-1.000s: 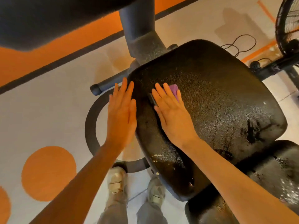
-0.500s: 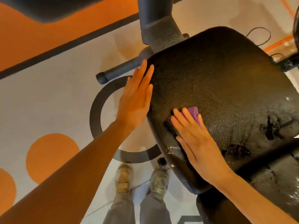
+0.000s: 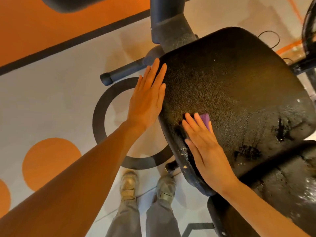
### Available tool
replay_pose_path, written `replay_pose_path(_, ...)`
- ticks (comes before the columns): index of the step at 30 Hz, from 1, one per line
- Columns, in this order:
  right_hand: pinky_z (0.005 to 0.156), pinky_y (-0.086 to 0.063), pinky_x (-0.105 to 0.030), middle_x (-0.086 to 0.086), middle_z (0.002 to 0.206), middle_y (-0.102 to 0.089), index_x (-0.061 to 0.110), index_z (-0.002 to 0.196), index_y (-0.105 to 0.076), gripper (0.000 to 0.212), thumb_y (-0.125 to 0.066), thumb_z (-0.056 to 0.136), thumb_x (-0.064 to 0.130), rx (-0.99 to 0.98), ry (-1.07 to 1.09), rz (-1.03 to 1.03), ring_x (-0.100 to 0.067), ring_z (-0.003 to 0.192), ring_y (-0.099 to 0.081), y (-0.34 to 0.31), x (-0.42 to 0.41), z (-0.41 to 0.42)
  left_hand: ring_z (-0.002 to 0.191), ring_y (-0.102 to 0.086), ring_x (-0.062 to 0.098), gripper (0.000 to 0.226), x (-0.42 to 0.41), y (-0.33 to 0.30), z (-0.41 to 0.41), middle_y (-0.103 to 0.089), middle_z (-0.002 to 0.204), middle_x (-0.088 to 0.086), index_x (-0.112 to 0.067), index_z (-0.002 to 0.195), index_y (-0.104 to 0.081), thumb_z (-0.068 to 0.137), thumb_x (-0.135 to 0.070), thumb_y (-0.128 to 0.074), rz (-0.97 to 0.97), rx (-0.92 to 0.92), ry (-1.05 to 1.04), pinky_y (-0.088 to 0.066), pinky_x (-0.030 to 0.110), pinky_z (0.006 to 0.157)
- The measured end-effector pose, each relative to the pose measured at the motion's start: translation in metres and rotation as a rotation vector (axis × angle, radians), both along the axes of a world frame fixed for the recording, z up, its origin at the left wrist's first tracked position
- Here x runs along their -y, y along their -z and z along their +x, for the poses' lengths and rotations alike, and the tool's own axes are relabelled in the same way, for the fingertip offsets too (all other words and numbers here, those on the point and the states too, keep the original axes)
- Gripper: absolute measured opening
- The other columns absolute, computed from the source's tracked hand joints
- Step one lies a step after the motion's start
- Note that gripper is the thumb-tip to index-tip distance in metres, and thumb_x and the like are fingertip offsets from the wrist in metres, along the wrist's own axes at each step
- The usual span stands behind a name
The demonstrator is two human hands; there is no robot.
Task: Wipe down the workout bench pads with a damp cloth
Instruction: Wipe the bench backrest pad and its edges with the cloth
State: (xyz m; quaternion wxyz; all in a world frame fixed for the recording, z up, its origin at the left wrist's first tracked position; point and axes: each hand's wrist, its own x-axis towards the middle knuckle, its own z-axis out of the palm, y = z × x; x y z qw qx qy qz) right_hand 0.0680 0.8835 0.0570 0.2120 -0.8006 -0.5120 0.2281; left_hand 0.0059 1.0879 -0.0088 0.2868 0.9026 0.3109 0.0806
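Since a second ago, my right hand (image 3: 206, 151) has dragged the purple cloth (image 3: 205, 119) back toward me along the seat pad (image 3: 230, 86). Straight, flat fingers (image 3: 191, 124) press the cloth onto the near left part of the pad, only a corner showing past them. My left hand (image 3: 147, 100), fingers straight and together, lies flat against the pad's left edge. That black pebbled vinyl is cracked and wet-looking toward the right. Both forearms reach out straight.

Patterned floor (image 3: 51, 103), two shoes (image 3: 129, 183)
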Motion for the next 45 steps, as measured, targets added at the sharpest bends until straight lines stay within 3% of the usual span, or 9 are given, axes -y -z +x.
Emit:
replay_pose_path(4, 0.120, -0.011, -0.048, -0.011, 0.152, -0.033, 0.004, 0.141, -0.041, 0.043, -0.038, 0.100, 0.020, 0.026, 0.070, 0.018, -0.023, 0.146, -0.015, 0.009, -0.054, -0.013, 0.151, -0.017, 0.026, 0.057, -0.001, 0.004, 0.001, -0.013, 0.165, 0.006, -0.019, 0.156, -0.017, 0.104, -0.041, -0.007, 0.121, -0.076, -0.002, -0.011, 0.032, 0.118)
replay_pose_path(7, 0.121, -0.003, -0.042, -0.006, 0.157, -0.024, 0.008, 0.145, -0.034, 0.046, -0.029, 0.103, 0.025, 0.049, -0.154, -0.012, -0.023, 0.148, -0.008, 0.006, 0.018, -0.013, 0.151, -0.015, 0.029, 0.054, -0.002, 0.000, -0.001, -0.013, 0.165, 0.007, -0.018, 0.156, -0.018, 0.106, -0.035, -0.013, 0.090, -0.060, 0.017, -0.013, 0.039, 0.120)
replay_pose_path(10, 0.119, -0.008, -0.046, -0.007, 0.156, -0.026, 0.007, 0.145, -0.035, 0.047, -0.028, 0.102, 0.025, 0.023, -0.122, -0.034, -0.023, 0.148, -0.010, -0.002, 0.060, -0.018, 0.152, -0.011, 0.031, 0.053, -0.002, -0.008, 0.001, -0.012, 0.164, 0.009, -0.015, 0.156, -0.018, 0.106, -0.031, -0.015, 0.110, -0.083, 0.000, -0.015, 0.044, 0.122)
replay_pose_path(15, 0.120, -0.013, -0.043, -0.015, 0.148, -0.040, 0.000, 0.138, -0.044, 0.043, -0.041, 0.098, 0.016, 0.132, -0.096, 0.092, -0.030, 0.143, -0.025, 0.016, -0.024, -0.026, 0.152, -0.014, 0.024, 0.054, 0.022, -0.010, -0.008, -0.020, 0.162, 0.008, -0.010, 0.153, -0.026, 0.103, -0.029, -0.019, -0.006, 0.057, 0.065, -0.009, 0.039, 0.124)
replay_pose_path(21, 0.117, -0.015, -0.049, -0.004, 0.157, -0.025, 0.008, 0.146, -0.034, 0.047, -0.038, 0.100, 0.016, 0.074, -0.117, 0.011, -0.023, 0.147, -0.014, 0.001, 0.094, -0.033, 0.153, 0.000, 0.021, 0.049, 0.022, -0.005, -0.016, -0.013, 0.165, -0.001, -0.017, 0.156, -0.021, 0.107, -0.027, -0.026, -0.087, 0.103, 0.096, -0.003, 0.031, 0.124)
replay_pose_path(27, 0.120, -0.015, -0.046, -0.013, 0.152, -0.033, 0.002, 0.142, -0.040, 0.055, -0.058, 0.090, 0.000, 0.129, -0.049, 0.091, -0.026, 0.146, -0.019, 0.023, 0.005, -0.026, 0.153, 0.002, 0.025, 0.054, 0.027, -0.007, -0.016, -0.008, 0.166, 0.004, -0.013, 0.156, -0.016, 0.106, -0.030, -0.027, -0.080, 0.061, 0.104, -0.010, 0.040, 0.125)
replay_pose_path(32, 0.118, -0.013, -0.049, -0.001, 0.157, -0.025, 0.013, 0.146, -0.034, 0.045, -0.032, 0.102, 0.018, 0.080, 0.031, 0.015, -0.020, 0.147, -0.016, 0.003, 0.109, -0.046, 0.153, 0.004, 0.026, 0.056, 0.025, -0.012, -0.017, -0.004, 0.166, 0.002, -0.015, 0.157, -0.012, 0.105, -0.032, -0.026, -0.048, 0.011, 0.132, -0.005, 0.045, 0.124)
replay_pose_path(38, 0.113, -0.032, -0.050, -0.015, 0.142, -0.048, 0.001, 0.134, -0.051, 0.041, -0.054, 0.094, 0.008, 0.235, 0.125, 0.041, -0.031, 0.137, -0.039, 0.014, -0.006, -0.009, 0.153, 0.000, 0.028, 0.058, 0.027, -0.016, -0.016, -0.007, 0.165, 0.006, -0.012, 0.157, -0.013, 0.104, -0.034, -0.023, 0.014, -0.057, 0.135, -0.015, 0.052, 0.123)
replay_pose_path(45, 0.119, -0.009, -0.052, -0.001, 0.154, -0.032, 0.015, 0.143, -0.042, 0.043, -0.042, 0.100, 0.024, 0.232, 0.041, 0.027, -0.027, 0.147, -0.015, 0.004, 0.069, -0.023, 0.153, -0.002, 0.029, 0.058, 0.027, -0.021, -0.016, -0.008, 0.165, 0.007, -0.011, 0.156, -0.013, 0.104, -0.035, -0.023, 0.055, -0.084, 0.145, -0.017, 0.053, 0.122)
